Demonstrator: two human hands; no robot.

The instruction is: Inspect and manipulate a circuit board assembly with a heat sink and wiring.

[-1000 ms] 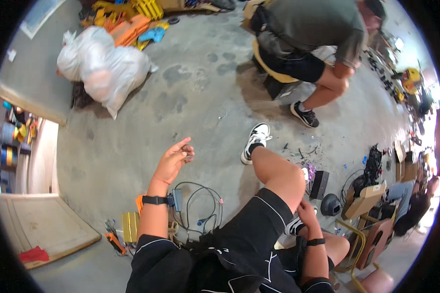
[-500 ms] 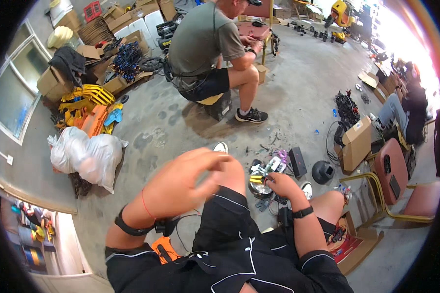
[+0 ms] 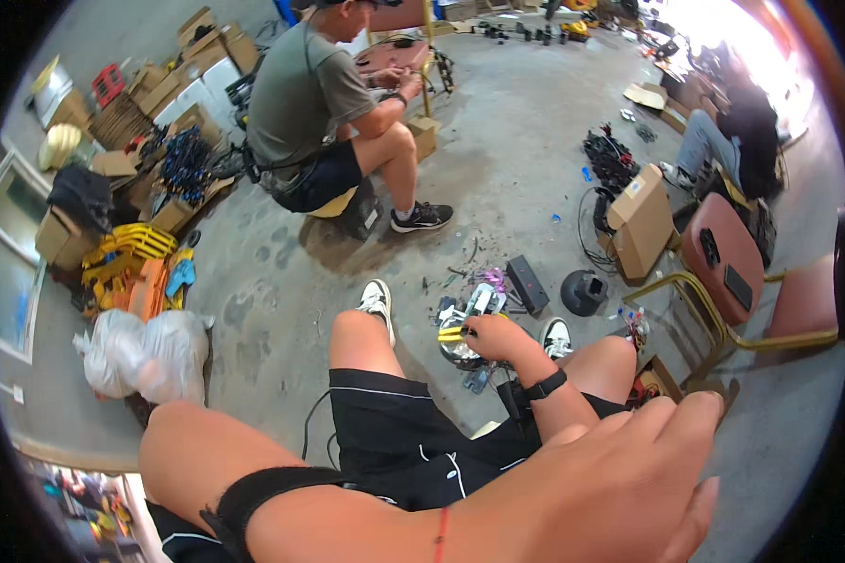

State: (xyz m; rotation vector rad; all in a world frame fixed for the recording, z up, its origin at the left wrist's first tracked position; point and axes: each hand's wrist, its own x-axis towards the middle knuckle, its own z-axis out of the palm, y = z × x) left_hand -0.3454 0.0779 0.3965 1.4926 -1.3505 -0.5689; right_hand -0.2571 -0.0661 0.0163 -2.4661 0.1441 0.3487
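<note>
My left forearm crosses close in front of me. My left hand [image 3: 620,474] is raised at the lower right, back of the hand up. Its fingers are loosely bent, the thumb apart, and nothing shows in it; it hides part of my right arm and lap. My right hand [image 3: 498,338], wearing a black wrist strap, is closed round a tool with two yellow handles [image 3: 451,334], which looks like pliers; its head is hidden. Under it on the floor lies a shiny round metal piece [image 3: 458,353], with white and silver parts [image 3: 484,300] beside it.
Beyond the parts stand a black oblong box [image 3: 527,284] and a black cone-like piece [image 3: 584,293]. An open carton [image 3: 640,225] and pink chairs [image 3: 723,258] are at right. Another person [image 3: 310,122] sits ahead. White sacks [image 3: 150,355] lie at left.
My left hand has swung from above my left knee across to the lower right, nearer to me. My right hand stays at the parts with the yellow-handled pliers. The whole view has shifted.
</note>
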